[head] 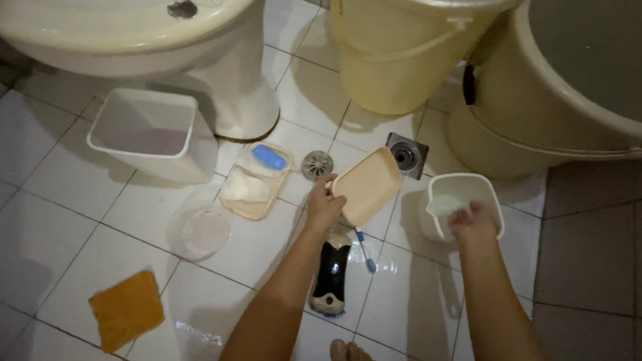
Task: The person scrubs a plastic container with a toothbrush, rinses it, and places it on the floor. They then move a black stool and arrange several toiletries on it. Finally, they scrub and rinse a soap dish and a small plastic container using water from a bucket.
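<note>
Far left of the left hand, an orange cloth (126,310) lies flat on the wet floor tiles (42,213). Beyond it stands a white bin (148,133), apparently empty, beside the toilet base (231,92). Nearer the left hand: a clear round lid (199,231), and a soap tray (255,182) holding a blue bar and a pale bar. Left hand (324,205) grips the edge of a beige soap-dish lid (367,185), tilted over the floor drain (407,156), probably so it drains. Below it lie a dark brush (331,272) and a toothbrush (365,250). Right hand (472,221) is curled over the rim of a small white dipper (457,199), fingers inside; contents unclear. Above the hands: yellow bucket (403,55), large tub (566,89).
</note>
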